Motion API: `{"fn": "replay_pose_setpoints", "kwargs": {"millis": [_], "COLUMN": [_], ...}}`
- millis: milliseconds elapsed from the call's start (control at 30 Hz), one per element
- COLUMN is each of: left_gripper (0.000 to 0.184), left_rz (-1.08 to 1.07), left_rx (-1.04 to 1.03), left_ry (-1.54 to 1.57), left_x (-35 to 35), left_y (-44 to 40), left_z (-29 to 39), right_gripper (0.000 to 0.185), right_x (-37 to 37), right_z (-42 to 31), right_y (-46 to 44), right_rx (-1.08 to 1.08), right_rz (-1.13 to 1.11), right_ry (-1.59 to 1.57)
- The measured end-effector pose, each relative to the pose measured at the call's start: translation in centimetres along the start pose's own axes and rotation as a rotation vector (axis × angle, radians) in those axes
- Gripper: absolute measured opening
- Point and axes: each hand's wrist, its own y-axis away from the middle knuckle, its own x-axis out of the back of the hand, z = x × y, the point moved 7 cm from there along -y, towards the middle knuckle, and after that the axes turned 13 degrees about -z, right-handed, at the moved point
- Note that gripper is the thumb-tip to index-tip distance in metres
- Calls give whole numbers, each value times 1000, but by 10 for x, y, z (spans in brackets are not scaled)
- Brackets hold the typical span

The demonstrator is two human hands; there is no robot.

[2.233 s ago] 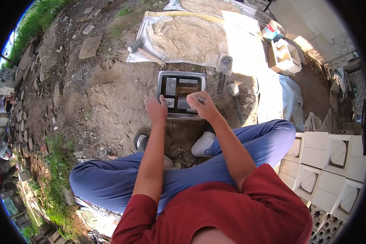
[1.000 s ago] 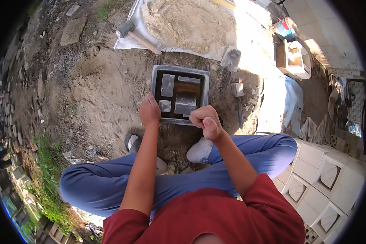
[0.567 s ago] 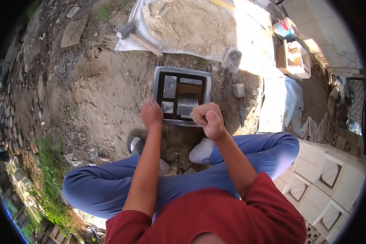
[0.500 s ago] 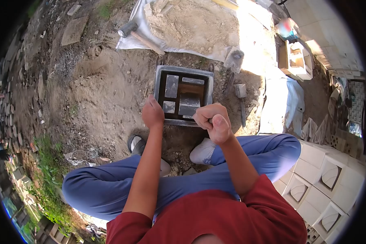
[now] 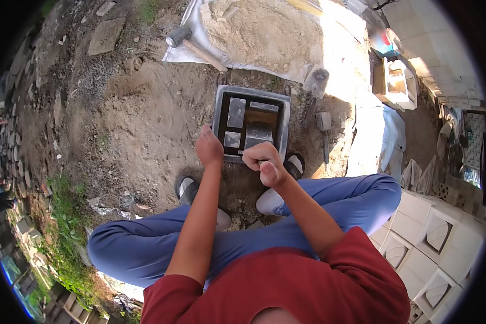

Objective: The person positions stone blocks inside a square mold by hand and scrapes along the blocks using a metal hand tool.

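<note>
A dark metal mould (image 5: 218, 110), box-shaped, stands on the dirt in front of me, with grey rectangular blocks (image 5: 236, 112) and a curved piece (image 5: 258, 132) inside. Against the mould's near left side lies my left hand (image 5: 209, 148), fingers stretched along the wall and their undersides hidden. Over the near right corner my right hand (image 5: 267, 164) is closed in a fist with the thumb uppermost. A small dark bit shows between its thumb and fingers; I cannot make out what it is. The fist covers part of the near rim.
Beyond the mould is a pale sheet heaped with sand (image 5: 259, 35), with a mallet (image 5: 179, 36) on its left edge. A trowel (image 5: 315, 82) and a small hammer-like tool (image 5: 324, 123) lie right. Pale ventilation blocks (image 5: 416, 237) are stacked near my right knee.
My right fist has moved left along the mould's near edge, uncovering my right shoe. My left hand stays at the left side. The whole view has shifted slightly.
</note>
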Motion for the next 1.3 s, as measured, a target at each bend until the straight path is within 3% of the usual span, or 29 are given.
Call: {"fn": "replay_pose_setpoints", "kwargs": {"millis": [100, 200, 333, 433, 567, 667, 733, 767, 900, 967, 1067, 1133, 1167, 1200, 1233, 1267, 1300], "left_gripper": [59, 58, 54, 49, 46, 44, 47, 47, 47, 48, 47, 55, 60, 66, 80, 80, 82], "left_rz": [14, 25, 23, -8, -38, -57, -32, -53, -29, -36, -89, -99, -152, -203, -308, -281, -373], "left_rx": [-44, -80, -141, -182, -14, -121, -41, -58, -87, -62, -67, -65, -48, -27, -36, -48, -63], "left_ry": [73, 258, 613, 803, 901, 967, 962, 990, 1036, 1067, 1085, 1047, 1143, 1239, 1289, 1291, 1336], "left_x": [1, 0, -1, -2, -5, -7, -8, -10, -7, -5, -9, -8, -11, -12, -13, -6, -10], "left_y": [0, -5, -3, -8, -6, -6, -12, -14, -18, -13, -17, -18, -18, -16, -12, -8, -2], "left_z": [-7, -8, -15, -21, -26, -26, -33, -36, -40, -36, -39, -42, -44, -47, -47, -51, -56], "right_gripper": [68, 69, 69, 68, 68, 71, 80, 79, 76, 78, 81, 76, 64, 64, 58, 53, 46], "right_x": [9, -1, -17, -11, -2, -17, -18, -10, -14, -22, -26, -21, -20, -24, -25, -26, -28], "right_z": [4, -35, 2, -1, -19, 15, 12, 16, -28, 16, 14, 11, 2, -12, -22, -25, -11], "right_y": [-8, -23, -10, -13, -25, -6, -16, -16, -33, -18, -26, -34, -35, -39, -42, -41, -33], "right_rx": [-187, -182, -77, -134, -111, -85, -90, -116, -74, -28, -26, -74, -43, -23, -109, -197, -148], "right_rz": [102, 66, 10, 71, 88, 70, 62, 141, 112, 88, 62, 85, 79, 59, 103, 149, 171], "right_ry": [-89, -66, -23, -66, -94, -62, -31, -72, -86, -83, -16, -63, -60, -63, -35, -7, 23]}}
